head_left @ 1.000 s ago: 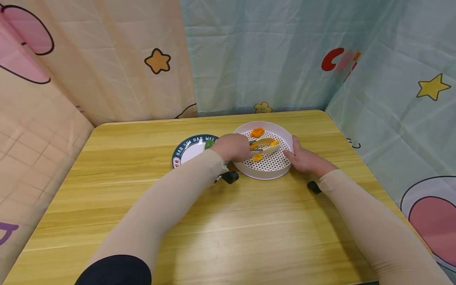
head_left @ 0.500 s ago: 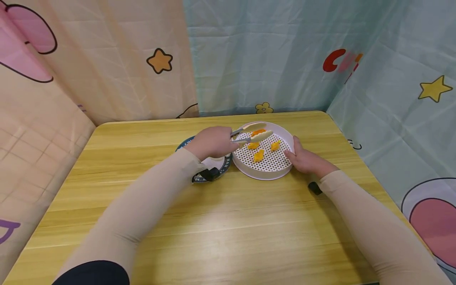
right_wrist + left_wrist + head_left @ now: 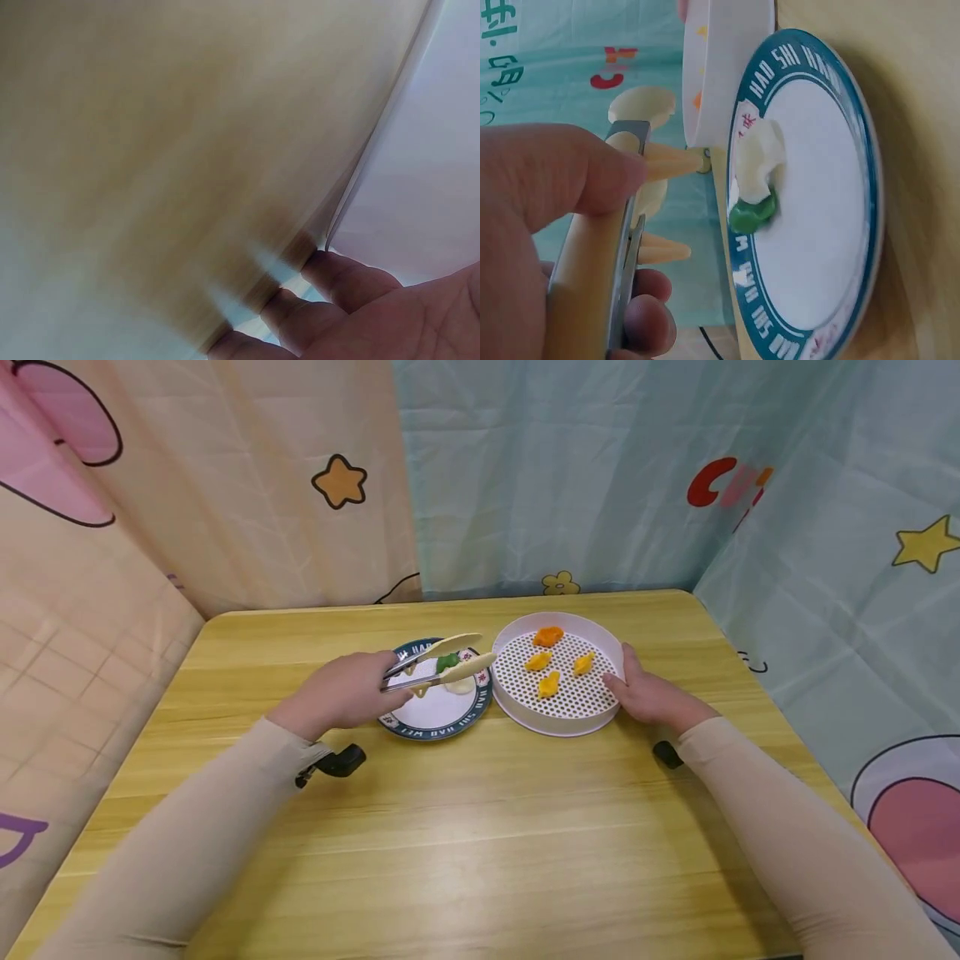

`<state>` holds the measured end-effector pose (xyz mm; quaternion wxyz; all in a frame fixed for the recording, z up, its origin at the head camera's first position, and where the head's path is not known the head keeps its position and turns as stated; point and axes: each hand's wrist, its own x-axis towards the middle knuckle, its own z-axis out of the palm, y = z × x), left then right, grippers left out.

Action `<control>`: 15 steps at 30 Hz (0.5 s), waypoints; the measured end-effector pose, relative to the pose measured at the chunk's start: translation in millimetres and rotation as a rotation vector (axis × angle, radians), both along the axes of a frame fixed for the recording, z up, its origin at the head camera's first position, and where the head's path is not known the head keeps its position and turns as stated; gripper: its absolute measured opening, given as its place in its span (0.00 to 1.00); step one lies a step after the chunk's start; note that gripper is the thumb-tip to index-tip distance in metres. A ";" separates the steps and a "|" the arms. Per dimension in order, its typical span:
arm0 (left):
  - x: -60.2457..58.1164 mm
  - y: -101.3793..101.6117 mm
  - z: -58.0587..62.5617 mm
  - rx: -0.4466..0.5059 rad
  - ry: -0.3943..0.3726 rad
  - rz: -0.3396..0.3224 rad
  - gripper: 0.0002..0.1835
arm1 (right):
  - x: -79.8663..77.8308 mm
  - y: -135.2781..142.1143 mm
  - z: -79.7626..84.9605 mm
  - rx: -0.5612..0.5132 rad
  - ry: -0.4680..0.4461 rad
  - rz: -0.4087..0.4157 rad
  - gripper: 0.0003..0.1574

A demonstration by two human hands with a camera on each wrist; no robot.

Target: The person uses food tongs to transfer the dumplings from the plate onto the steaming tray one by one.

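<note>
My left hand (image 3: pixel 341 692) holds a pair of metal tongs (image 3: pixel 416 679) with cream tips, which stand apart and pinch nothing. The tongs hover over a white plate (image 3: pixel 423 718) with a dark teal lettered rim. On it lie a glossy green piece (image 3: pixel 752 215) and a pale, whitish piece (image 3: pixel 759 159), touching. My right hand (image 3: pixel 656 696) grips the right side of a round white sieve (image 3: pixel 555 724), thumb over its rim, with fingers (image 3: pixel 349 279) against the outer wall. Inside sit an orange piece (image 3: pixel 548 637) and several small yellow pieces (image 3: pixel 549 684).
The plate and sieve stand side by side near the back of a wooden table (image 3: pixel 457 827). Printed curtains (image 3: pixel 525 485) hang close behind the table and at both sides.
My left hand has drawn back leftward from above the sieve to the plate's left side, bringing the tongs over the plate. The yellow pieces stay in the sieve. My right hand has kept its place.
</note>
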<state>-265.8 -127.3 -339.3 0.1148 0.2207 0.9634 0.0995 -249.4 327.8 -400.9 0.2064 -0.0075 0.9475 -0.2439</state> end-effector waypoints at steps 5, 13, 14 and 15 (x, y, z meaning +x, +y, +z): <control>5.1 -26.7 -8.4 -0.031 0.021 -0.016 0.24 | -0.3 1.6 1.9 0.002 -0.002 -0.004 0.57; 2.7 -39.7 -15.0 -0.056 0.026 -0.080 0.23 | -1.9 3.2 -2.0 0.007 0.011 0.006 0.56; 2.4 -40.6 -15.6 -0.058 0.026 -0.084 0.22 | -2.2 2.9 -2.7 0.005 0.012 0.007 0.56; 1.8 -41.7 -16.8 -0.058 0.028 -0.087 0.22 | -2.2 2.5 -2.8 0.004 0.012 0.006 0.56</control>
